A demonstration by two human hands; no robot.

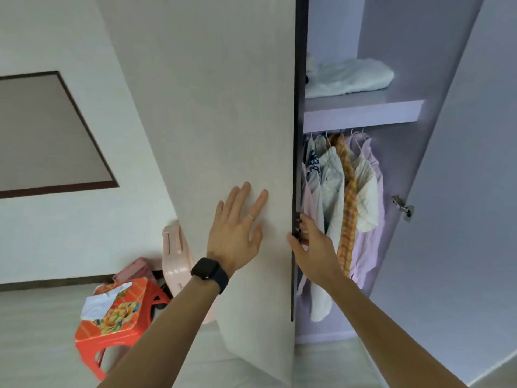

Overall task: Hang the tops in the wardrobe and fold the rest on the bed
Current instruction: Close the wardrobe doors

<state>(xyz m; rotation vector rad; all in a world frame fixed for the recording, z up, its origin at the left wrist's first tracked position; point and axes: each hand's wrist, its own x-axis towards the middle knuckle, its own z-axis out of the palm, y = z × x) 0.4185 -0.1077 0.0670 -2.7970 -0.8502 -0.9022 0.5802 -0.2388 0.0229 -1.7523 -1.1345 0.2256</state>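
Observation:
The wardrobe's left door (223, 113) is pale wood-grain with a dark edge. My left hand (237, 228) lies flat on its outer face, fingers spread. My right hand (307, 236) grips the door's dark edge, fingers curled round it. Inside, several tops (347, 197) hang on hangers from a rail: white, orange check and lilac ones. The wardrobe's right door (461, 191) stands wide open. No bed is in view.
A shelf (363, 110) above the rail carries folded pale cloth (349, 77). Left of the wardrobe stands a red plastic stool (117, 337) with a tissue box (117, 306) on it, and a pink plastic object (176, 256) leans on the wall.

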